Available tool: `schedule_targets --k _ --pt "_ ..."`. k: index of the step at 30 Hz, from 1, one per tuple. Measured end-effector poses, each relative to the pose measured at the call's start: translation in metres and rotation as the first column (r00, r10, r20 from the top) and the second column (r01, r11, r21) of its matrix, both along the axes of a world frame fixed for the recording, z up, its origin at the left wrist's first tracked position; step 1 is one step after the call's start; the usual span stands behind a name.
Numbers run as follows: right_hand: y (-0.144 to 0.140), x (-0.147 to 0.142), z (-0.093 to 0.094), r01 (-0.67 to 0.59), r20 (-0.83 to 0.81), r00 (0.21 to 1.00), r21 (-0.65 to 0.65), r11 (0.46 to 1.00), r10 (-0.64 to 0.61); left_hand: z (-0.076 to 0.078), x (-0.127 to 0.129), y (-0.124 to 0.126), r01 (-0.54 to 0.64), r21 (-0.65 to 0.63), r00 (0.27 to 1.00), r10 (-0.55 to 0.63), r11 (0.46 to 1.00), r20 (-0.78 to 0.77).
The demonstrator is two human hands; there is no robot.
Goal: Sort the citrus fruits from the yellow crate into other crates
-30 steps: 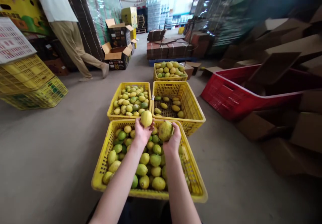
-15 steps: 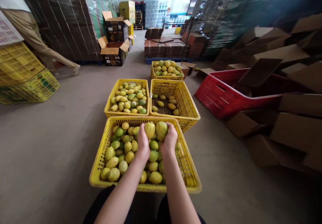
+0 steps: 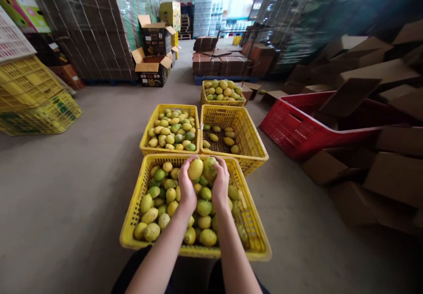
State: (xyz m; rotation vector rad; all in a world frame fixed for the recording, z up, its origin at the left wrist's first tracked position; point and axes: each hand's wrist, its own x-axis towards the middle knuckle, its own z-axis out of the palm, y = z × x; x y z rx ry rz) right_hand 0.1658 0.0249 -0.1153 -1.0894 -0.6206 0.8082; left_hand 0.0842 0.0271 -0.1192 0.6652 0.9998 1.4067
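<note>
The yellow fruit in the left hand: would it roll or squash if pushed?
The yellow fruit would probably roll, given its rounded outline. It seems fairly firm, showing no visible sag in the left hand.

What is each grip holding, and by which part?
Left grip: a yellow fruit, by its left side; right grip: a greener fruit, by its right side.

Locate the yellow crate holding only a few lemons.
In the head view, that yellow crate sits right of centre, just beyond the front crate, beside the fuller crate on its left, with the red crate farther right.
</note>
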Motion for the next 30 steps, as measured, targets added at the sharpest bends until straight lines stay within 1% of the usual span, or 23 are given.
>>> schedule_targets --k 2,3,5,7,10,13,16,18,21,23,26,30 --pt "-0.003 0.000 0.004 -0.034 0.030 0.999 0.048 0.998 0.033 0.004 -0.001 0.001 -0.106 0.062 0.993 0.102 0.992 0.062" --pt "-0.005 0.000 0.005 -0.063 0.041 0.997 0.076 0.995 0.060 0.007 -0.002 0.001 -0.138 0.081 0.987 0.131 0.987 0.090" --pt "-0.008 0.000 0.007 -0.131 0.064 0.990 0.126 0.983 0.123 0.014 -0.004 0.002 -0.144 0.095 0.983 0.131 0.985 0.131" --pt "-0.011 -0.001 0.009 -0.168 0.074 0.985 0.157 0.973 0.158 0.019 -0.007 0.002 -0.137 0.122 0.984 0.122 0.983 0.127" --pt "-0.015 -0.005 0.014 -0.136 0.068 0.990 0.189 0.972 0.125 0.021 -0.010 0.000 -0.106 0.196 0.994 0.102 0.975 0.026" --pt "-0.019 -0.004 0.018 -0.107 0.108 0.991 0.236 0.966 0.083 0.020 -0.011 -0.004 -0.039 0.266 0.994 0.066 0.963 -0.092" --pt "-0.022 0.002 0.019 -0.105 0.162 0.985 0.276 0.955 0.061 0.019 -0.010 -0.007 0.032 0.364 0.986 0.030 0.931 -0.163" --pt "-0.024 0.007 0.019 -0.102 0.209 0.977 0.292 0.951 0.040 0.019 -0.011 -0.008 0.092 0.404 0.979 -0.008 0.910 -0.206" --pt "-0.027 0.014 0.018 -0.122 0.321 0.947 0.304 0.945 0.019 0.019 -0.013 -0.008 0.183 0.414 0.958 -0.066 0.892 -0.281" --pt "-0.028 0.016 0.016 -0.143 0.391 0.920 0.296 0.944 0.017 0.018 -0.015 -0.008 0.216 0.417 0.947 -0.086 0.883 -0.309" --pt "-0.029 0.016 0.015 -0.149 0.436 0.900 0.287 0.946 0.010 0.017 -0.015 -0.007 0.205 0.408 0.953 -0.086 0.890 -0.292" --pt "-0.029 0.014 0.016 -0.145 0.477 0.879 0.285 0.947 -0.009 0.014 -0.012 -0.005 0.153 0.351 0.974 -0.082 0.924 -0.209"
